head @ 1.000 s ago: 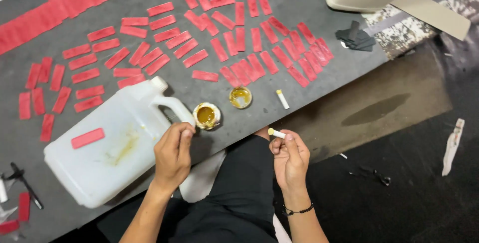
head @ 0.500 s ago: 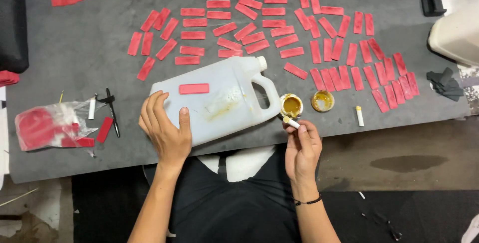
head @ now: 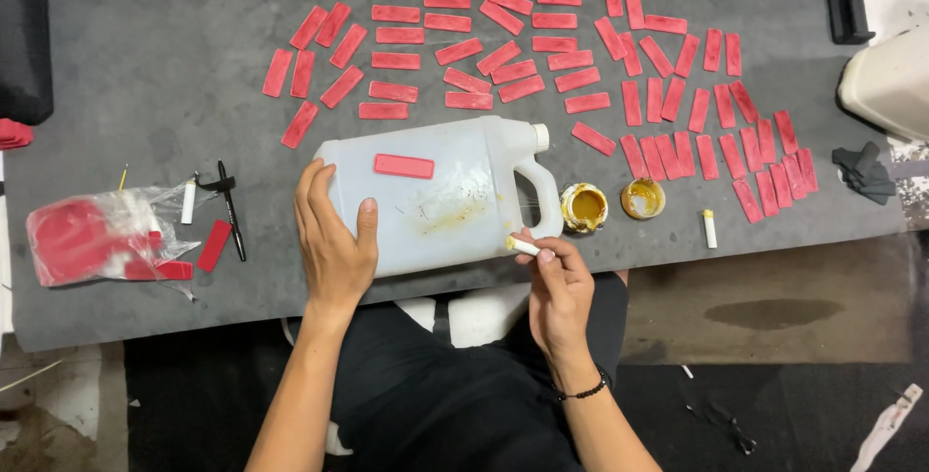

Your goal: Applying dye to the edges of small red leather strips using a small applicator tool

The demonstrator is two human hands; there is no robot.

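Observation:
A white plastic jug (head: 440, 196) lies on its side on the grey table (head: 145, 94), with one red strip (head: 404, 166) on top of it. My left hand (head: 334, 240) rests flat on the jug's left end. My right hand (head: 556, 288) pinches a small white stick (head: 524, 245) with a yellow-stained tip, which touches the jug's lower right corner by the handle. A small tin of yellow glue (head: 584, 207) and its lid (head: 643, 198) sit just right of the jug.
Several red strips (head: 542, 56) are spread over the table's far half. A clear bag of red pieces (head: 102, 237), a black tool (head: 230, 211) and a white stick (head: 189, 203) lie at left. Another white stick (head: 710, 228) lies at right, near black scraps (head: 864, 174) and a white container (head: 888, 85).
The view has swung left. My left hand has moved from the jug's right side onto its left end. My right hand has brought the stick down from near the tin to the jug's corner.

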